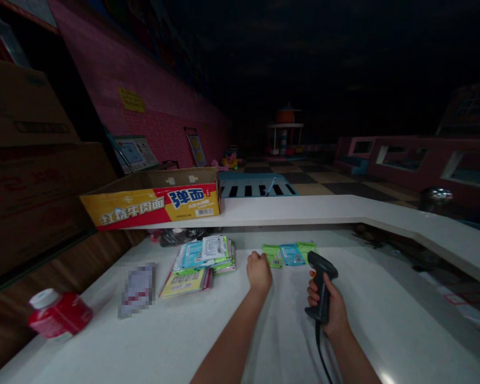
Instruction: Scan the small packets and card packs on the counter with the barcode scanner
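In the head view, the right hand [336,312] has its fingers wrapped around a black scanner [323,288], between three and four o'clock from the left hand [259,271]. The left hand is curled up by a green packet [273,257]; I can't tell if it pinches anything. That packet is near two o'clock, with a blue packet [292,255] next to it.

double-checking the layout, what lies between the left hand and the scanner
In the head view, a green packet, a blue packet and another green packet, the last partly hidden, lie in a row between the left hand and the scanner.
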The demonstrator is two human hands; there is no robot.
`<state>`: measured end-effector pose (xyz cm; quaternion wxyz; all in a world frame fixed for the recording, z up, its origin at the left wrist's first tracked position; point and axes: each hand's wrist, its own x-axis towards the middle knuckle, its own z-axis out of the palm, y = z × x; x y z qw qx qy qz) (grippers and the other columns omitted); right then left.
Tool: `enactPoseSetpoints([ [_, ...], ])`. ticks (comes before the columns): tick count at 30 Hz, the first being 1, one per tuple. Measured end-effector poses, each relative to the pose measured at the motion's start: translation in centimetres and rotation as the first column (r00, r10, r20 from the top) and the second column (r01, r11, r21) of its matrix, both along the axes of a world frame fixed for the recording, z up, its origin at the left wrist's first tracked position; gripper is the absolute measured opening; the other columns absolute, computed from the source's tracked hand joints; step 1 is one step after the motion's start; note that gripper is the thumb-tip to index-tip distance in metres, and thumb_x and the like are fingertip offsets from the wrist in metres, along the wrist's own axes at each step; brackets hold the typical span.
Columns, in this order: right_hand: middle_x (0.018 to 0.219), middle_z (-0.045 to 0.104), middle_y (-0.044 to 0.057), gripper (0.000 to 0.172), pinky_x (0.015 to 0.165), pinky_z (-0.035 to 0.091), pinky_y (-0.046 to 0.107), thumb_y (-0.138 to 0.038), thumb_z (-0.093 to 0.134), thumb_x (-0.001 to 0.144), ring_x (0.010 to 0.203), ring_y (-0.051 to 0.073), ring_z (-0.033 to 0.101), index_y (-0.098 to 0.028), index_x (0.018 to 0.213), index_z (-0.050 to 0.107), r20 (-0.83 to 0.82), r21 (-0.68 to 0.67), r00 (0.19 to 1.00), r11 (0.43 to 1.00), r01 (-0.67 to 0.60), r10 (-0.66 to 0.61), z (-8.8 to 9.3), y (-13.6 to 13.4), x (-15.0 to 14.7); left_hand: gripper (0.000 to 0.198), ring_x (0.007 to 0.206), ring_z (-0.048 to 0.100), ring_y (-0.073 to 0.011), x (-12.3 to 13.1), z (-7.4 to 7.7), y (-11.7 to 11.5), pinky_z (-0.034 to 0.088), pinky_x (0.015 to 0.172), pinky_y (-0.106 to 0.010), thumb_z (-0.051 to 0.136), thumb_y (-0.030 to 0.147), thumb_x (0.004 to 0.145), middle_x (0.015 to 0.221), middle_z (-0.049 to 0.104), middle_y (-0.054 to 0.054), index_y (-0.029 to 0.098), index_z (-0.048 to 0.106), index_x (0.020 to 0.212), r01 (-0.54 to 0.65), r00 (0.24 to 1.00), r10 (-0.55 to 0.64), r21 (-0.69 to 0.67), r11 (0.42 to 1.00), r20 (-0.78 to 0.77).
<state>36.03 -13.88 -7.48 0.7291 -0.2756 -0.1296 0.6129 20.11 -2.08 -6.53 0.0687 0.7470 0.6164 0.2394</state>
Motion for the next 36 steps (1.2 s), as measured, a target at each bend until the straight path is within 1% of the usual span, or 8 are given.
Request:
enactPoseSetpoints([
  [3, 0.059, 0.047, -0.007, 0.035, 0.037, 0.035, 0.015, -0.044, 0.076, 0.073, 0.043, 0.005, 0.038, -0.019, 0.092, 0.060, -0.003, 0.001, 1.000, 1.000, 0.001, -0.001, 0.0, 0.0, 0.0, 0.037, 0.122, 0.047, -0.0274, 0.2, -0.3, -1.1, 0.038, 0.104, -0.038, 0.051, 0.027, 0.089, 0.128, 0.055, -0.012, 0.023, 0.063, 0.124, 0.244, 0.967, -0.244, -0.010, 0.970, -0.068],
  [5, 0.059, 0.047, -0.007, 0.034, 0.036, 0.035, 0.015, -0.043, 0.076, 0.073, 0.043, 0.005, 0.037, -0.019, 0.092, 0.061, -0.021, 0.001, 1.000, 1.000, 0.003, -0.003, 0.0, 0.0, 0.1, 0.040, 0.127, 0.043, -0.0284, 0.9, -0.8, -1.5, 0.034, 0.109, -0.039, 0.051, 0.033, 0.090, 0.135, 0.051, -0.012, 0.022, 0.061, 0.127, 0.310, 0.946, -0.314, -0.055, 0.949, -0.076],
  [10, 0.059, 0.047, -0.007, 0.035, 0.037, 0.035, 0.013, -0.042, 0.077, 0.073, 0.043, 0.004, 0.037, -0.017, 0.092, 0.062, -0.056, 0.001, 0.998, 1.000, -0.010, 0.010, 0.0, -0.1, 0.1, 0.050, 0.132, 0.039, -0.0314, 2.4, -1.4, -1.9, 0.031, 0.112, -0.042, 0.052, 0.035, 0.089, 0.141, 0.045, -0.016, 0.017, 0.053, 0.136, 0.294, 0.951, -0.300, -0.093, 0.951, -0.069],
  [14, 0.060, 0.048, -0.006, 0.035, 0.038, 0.036, 0.013, -0.042, 0.076, 0.075, 0.044, 0.004, 0.039, -0.017, 0.095, 0.062, -0.054, -0.009, 0.998, 1.000, -0.010, 0.010, -0.1, -0.3, 0.2, 0.049, 0.129, 0.041, -0.0303, 1.4, -0.6, -2.0, 0.034, 0.109, -0.039, 0.053, 0.033, 0.088, 0.136, 0.049, -0.015, 0.016, 0.054, 0.134, 0.271, 0.959, -0.275, -0.065, 0.960, -0.063],
  [21, 0.060, 0.049, -0.006, 0.035, 0.038, 0.038, 0.014, -0.038, 0.077, 0.073, 0.045, 0.004, 0.041, -0.014, 0.095, 0.063, -0.087, -0.019, 0.996, 1.000, -0.022, 0.021, -0.5, -0.6, 0.4, 0.032, 0.114, 0.048, -0.0286, -6.1, 4.5, -1.5, 0.037, 0.099, -0.040, 0.050, 0.022, 0.088, 0.118, 0.058, -0.013, 0.017, 0.063, 0.117, -0.020, 0.995, 0.036, 0.160, 0.987, -0.097],
  [25, 0.060, 0.049, -0.006, 0.034, 0.038, 0.039, 0.014, -0.037, 0.077, 0.073, 0.045, 0.005, 0.042, -0.015, 0.094, 0.063, -0.090, -0.018, 0.995, 0.999, -0.035, 0.033, -0.7, -0.7, 0.5, 0.029, 0.109, 0.050, -0.0306, -10.8, 7.3, -0.6, 0.039, 0.092, -0.041, 0.051, 0.027, 0.087, 0.110, 0.059, -0.014, 0.015, 0.063, 0.112, -0.318, 0.928, 0.353, 0.242, 0.917, -0.118],
  [29, 0.060, 0.049, -0.006, 0.034, 0.038, 0.039, 0.015, -0.037, 0.079, 0.071, 0.045, 0.005, 0.043, -0.015, 0.092, 0.063, -0.080, -0.027, 0.996, 0.999, -0.036, 0.034, -1.0, -0.7, 0.5, 0.049, 0.112, 0.050, -0.0352, -13.5, 8.0, 0.4, 0.039, 0.091, -0.042, 0.061, 0.049, 0.079, 0.112, 0.058, -0.020, 0.008, 0.063, 0.107, -0.506, 0.832, 0.539, 0.216, 0.835, -0.132],
  [36, 0.061, 0.050, -0.005, 0.033, 0.039, 0.040, 0.015, -0.037, 0.077, 0.073, 0.046, 0.006, 0.044, -0.016, 0.093, 0.063, -0.068, -0.012, 0.997, 0.999, -0.034, 0.033, -1.3, -0.8, 0.6, 0.057, 0.112, 0.051, -0.0338, -14.1, 7.5, 0.6, 0.039, 0.090, -0.040, 0.067, 0.053, 0.073, 0.114, 0.059, -0.019, 0.008, 0.062, 0.108, -0.568, 0.799, 0.584, 0.136, 0.811, -0.143],
])
